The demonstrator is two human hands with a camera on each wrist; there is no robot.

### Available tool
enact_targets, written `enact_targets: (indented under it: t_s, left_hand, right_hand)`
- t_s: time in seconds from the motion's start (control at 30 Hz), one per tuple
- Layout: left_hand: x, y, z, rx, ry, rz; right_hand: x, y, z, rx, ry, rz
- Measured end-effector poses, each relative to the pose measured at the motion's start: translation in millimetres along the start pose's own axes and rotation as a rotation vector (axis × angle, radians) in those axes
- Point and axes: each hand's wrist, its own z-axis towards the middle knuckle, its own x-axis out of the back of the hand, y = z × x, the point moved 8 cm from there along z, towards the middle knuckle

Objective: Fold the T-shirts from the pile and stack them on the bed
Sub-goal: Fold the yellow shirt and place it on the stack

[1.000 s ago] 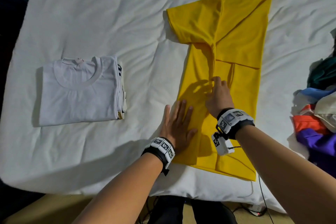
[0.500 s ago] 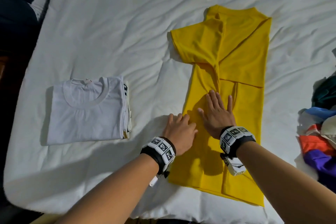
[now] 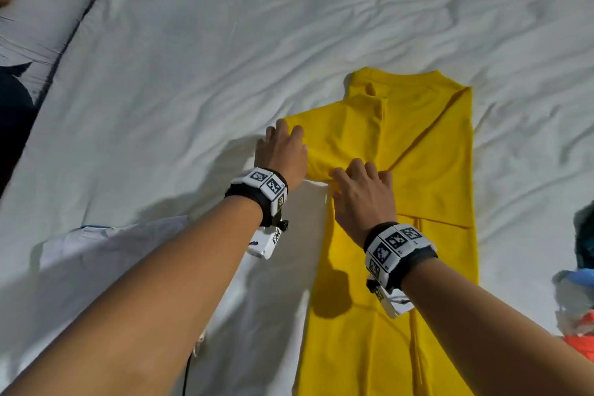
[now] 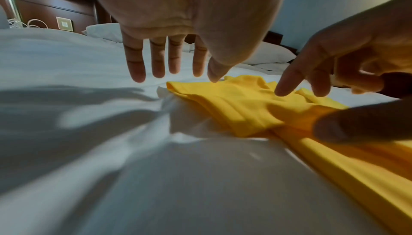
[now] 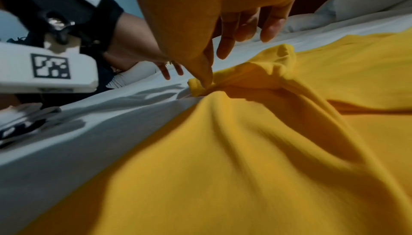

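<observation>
Wrinkled white bedding [image 3: 199, 80] fills most of the head view, with a pillow [image 3: 41, 10] at the far left corner, a folded white T-shirt [image 3: 106, 254] partly hidden under the left forearm at the near left, and a pile of coloured clothes [image 3: 578, 315] at the right edge. A yellow T-shirt [image 3: 427, 170] lies flat on the bed, right of centre, its right side already folded inward and its left sleeve still sticking out to the left. The left hand [image 3: 281, 151] sits over the outer edge of that sleeve; the left wrist view shows its fingers [image 4: 137, 62] straight and spread just above the sheet, holding nothing, the thumb tip close to the sleeve hem. The right hand [image 3: 363, 196] lies just beside it, where sleeve meets body; in the right wrist view its thumb presses into a bunched fold of yellow cloth while the other fingers [image 5: 270, 27] hang loosely apart above it.
</observation>
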Motion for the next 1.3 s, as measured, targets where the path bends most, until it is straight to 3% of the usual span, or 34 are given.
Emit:
enact_targets:
  t_s: [0.23,0.4,0.6,0.83,0.93,1.13,1.23,1.3]
  left_hand:
    - [-17.7,4.7,66.5,-0.051,-0.104,0.032]
    - [-18.3,3.7,83.9,-0.016,-0.083,-0.035]
    - [11.9,20.2,76.6,0.024,-0.095,-0.148]
    - [51.2,59.1,51.0,0.163,-0.071,-0.734]
    - [28.7,69.2,29.3,0.266,-0.096,-0.927]
    - [-60.9,70.7,-20.0,0.469,-0.238,-1.054]
    - [-80.9,66.9,-31.9,0.514,-0.218,-1.04]
    - [-84.1,65.0,-36.2,0.527,-0.189,-1.033]
  right_hand:
    - [-17.1,-3.9,35.5,0.12,0.012,-0.066]
    - [-19.0,4.7,41.7,0.106,0.034,-0.045]
    - [6.9,43.0,28.3,-0.153,0.164,0.145]
    - [27.0,117.4,-13.0,-0.439,0.217,0.391]
    - [23.6,143.0,-29.4,-0.475,0.181,0.422]
    - [5.6,169.7,-48.6,-0.418,0.063,0.28]
    - [-1.5,169.1,-55.2,-0.383,-0.093,0.112]
    - [3.6,165.4,-55.5,-0.404,-0.093,0.114]
